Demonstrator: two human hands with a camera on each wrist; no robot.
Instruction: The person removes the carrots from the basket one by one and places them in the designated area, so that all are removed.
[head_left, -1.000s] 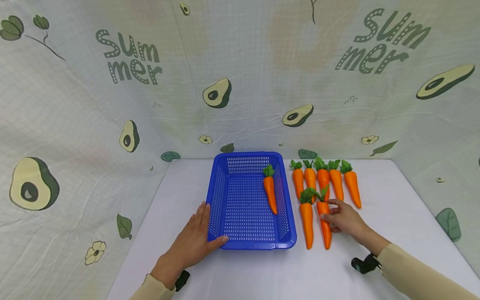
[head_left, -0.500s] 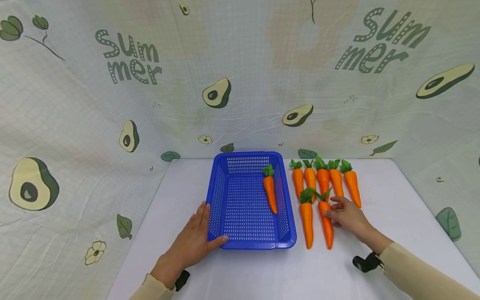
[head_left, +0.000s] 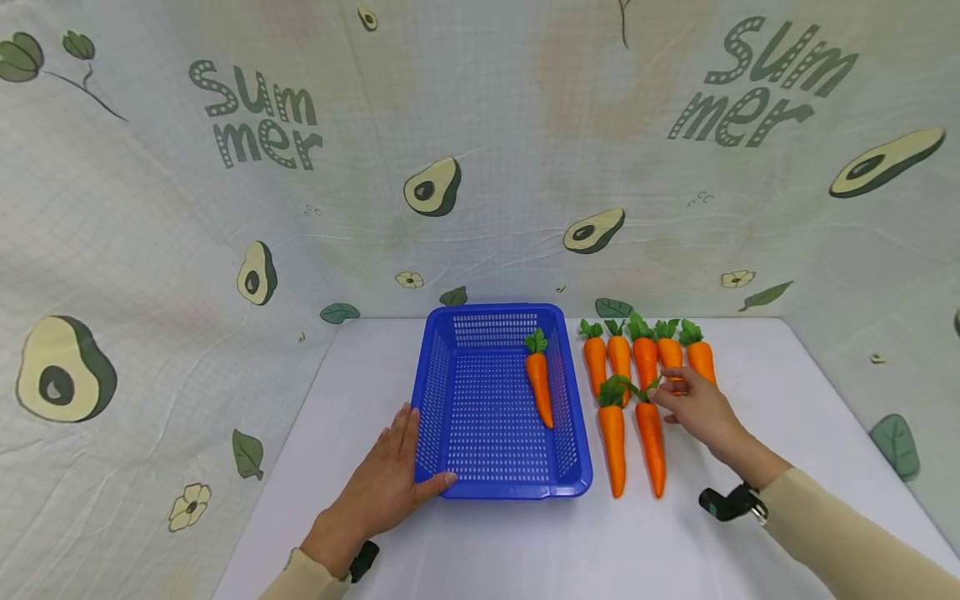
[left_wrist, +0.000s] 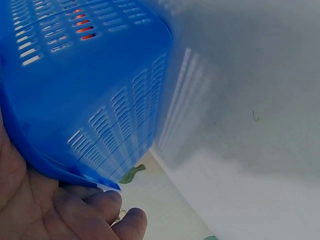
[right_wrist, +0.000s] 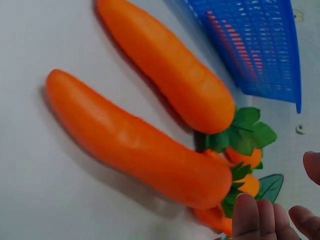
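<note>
A blue slotted basket (head_left: 442,367) stands mid-table with one orange carrot (head_left: 540,387) lying along its right side. My left hand (head_left: 386,479) lies flat against the basket's near-left corner (left_wrist: 100,100), thumb on the front rim. Two carrots lie right of the basket, the left one (head_left: 612,442) and the right one (head_left: 651,446). My right hand (head_left: 686,404) hovers at the right carrot's (right_wrist: 135,147) green top, its fingertips (right_wrist: 255,217) just beside the leaves and holding nothing I can see. Behind them lies a row of several carrots (head_left: 645,358), partly covered by that hand.
The white table ends at a cloth backdrop printed with avocados, close behind the basket and carrot row. Black wrist cameras sit on both forearms (head_left: 723,502) (head_left: 363,560). The table's front and far right (head_left: 810,417) are bare white surface.
My right hand slid away from me along the right front carrot, from its body to its leafy top. The carrot shifted slightly. My left hand and the basket stayed put.
</note>
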